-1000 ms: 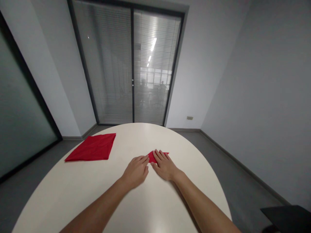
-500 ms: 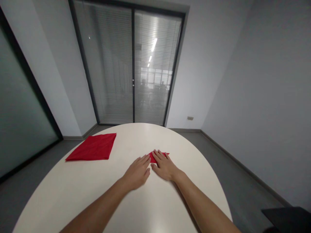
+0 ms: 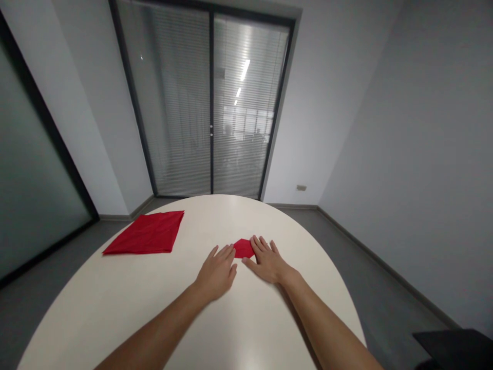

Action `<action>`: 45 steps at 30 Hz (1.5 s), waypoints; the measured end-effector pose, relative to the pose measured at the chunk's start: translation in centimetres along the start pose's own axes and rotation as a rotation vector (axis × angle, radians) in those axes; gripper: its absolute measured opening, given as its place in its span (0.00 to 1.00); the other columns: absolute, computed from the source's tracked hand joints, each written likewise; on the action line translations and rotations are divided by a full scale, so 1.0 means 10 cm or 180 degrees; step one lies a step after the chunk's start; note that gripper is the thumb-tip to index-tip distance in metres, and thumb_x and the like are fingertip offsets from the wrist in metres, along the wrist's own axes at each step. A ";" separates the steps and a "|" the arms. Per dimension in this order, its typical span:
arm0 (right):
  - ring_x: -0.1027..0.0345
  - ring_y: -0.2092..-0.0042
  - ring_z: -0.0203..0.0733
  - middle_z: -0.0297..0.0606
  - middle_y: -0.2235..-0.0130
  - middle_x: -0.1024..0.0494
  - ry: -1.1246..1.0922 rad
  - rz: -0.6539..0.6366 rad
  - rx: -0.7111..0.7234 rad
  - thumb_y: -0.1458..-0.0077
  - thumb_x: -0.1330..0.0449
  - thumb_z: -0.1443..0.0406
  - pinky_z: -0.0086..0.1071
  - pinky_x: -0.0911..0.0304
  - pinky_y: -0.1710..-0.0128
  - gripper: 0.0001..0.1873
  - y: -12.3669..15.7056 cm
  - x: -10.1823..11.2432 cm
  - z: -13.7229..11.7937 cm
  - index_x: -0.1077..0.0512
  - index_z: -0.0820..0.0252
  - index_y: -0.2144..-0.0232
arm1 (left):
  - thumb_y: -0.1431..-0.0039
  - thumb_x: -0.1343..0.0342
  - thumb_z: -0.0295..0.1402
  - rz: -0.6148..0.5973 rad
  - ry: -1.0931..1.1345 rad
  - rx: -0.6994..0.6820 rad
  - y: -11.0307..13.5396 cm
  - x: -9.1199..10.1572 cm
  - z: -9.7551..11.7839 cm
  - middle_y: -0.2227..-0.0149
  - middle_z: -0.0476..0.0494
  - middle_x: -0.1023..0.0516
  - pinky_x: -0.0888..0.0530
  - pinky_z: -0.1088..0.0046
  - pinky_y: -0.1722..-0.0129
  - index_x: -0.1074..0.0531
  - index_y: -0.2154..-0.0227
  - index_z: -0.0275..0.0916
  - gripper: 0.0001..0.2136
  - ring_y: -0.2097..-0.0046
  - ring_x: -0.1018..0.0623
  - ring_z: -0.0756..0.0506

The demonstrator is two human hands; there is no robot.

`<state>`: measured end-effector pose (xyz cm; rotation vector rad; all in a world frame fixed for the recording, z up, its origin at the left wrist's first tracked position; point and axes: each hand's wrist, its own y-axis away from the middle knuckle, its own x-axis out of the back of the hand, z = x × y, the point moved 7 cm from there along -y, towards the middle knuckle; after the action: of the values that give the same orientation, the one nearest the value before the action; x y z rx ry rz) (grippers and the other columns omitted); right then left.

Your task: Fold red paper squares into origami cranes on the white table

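A small piece of folded red cloth (image 3: pixel 243 248) lies flat on the white round table (image 3: pixel 192 329). My left hand (image 3: pixel 216 271) rests at its left side, palm down, with the fingertips on or against its edge. On the opposite side, my right hand (image 3: pixel 267 260) lies flat with fingers spread and covers the cloth's right end. Between the two hands the middle of the cloth shows. A larger folded red cloth (image 3: pixel 148 233) lies at the table's left, apart from both hands.
The table's curved edge (image 3: pixel 339 267) runs round to the right. Beyond it stand a glass door with blinds (image 3: pixel 181 113) and grey walls. A black object (image 3: pixel 454 347) sits at the lower right, off the table.
My right hand has slid to the right across the small cloth and its fingers have spread, so more of the cloth's middle shows. My left hand has barely moved.
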<state>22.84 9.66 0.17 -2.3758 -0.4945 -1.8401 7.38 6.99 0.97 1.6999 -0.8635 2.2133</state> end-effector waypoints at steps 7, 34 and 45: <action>0.76 0.27 0.54 0.48 0.27 0.65 -0.0015 0.0024 0.0293 0.37 0.62 0.40 0.51 0.77 0.30 0.49 0.01 -0.02 -0.16 0.62 0.70 0.29 | 0.35 0.53 0.32 0.0230 0.0136 -0.0162 -0.04 0.13 0.06 0.35 0.35 0.34 0.41 0.55 0.33 0.36 0.38 0.35 0.23 0.33 0.35 0.41; 0.77 0.27 0.56 0.44 0.27 0.63 -0.0142 -0.0290 0.0410 0.35 0.58 0.41 0.55 0.73 0.30 0.44 0.07 0.06 -0.01 0.59 0.61 0.28 | 0.33 0.52 0.37 0.0324 0.0171 0.0204 -0.02 0.08 -0.26 0.39 0.33 0.28 0.36 0.53 0.36 0.28 0.45 0.35 0.18 0.36 0.31 0.37; 0.66 0.27 0.54 0.42 0.28 0.55 -0.0221 -0.0121 0.1023 0.33 0.58 0.45 0.55 0.70 0.30 0.39 0.04 0.03 -0.36 0.56 0.57 0.28 | 0.37 0.50 0.32 0.0239 0.0271 0.0100 -0.06 0.12 -0.20 0.44 0.36 0.24 0.30 0.61 0.41 0.29 0.47 0.36 0.17 0.42 0.26 0.40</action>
<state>19.72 8.40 1.41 -2.2308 -0.7821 -1.5564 5.66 8.39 1.95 1.5985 -0.8902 2.3413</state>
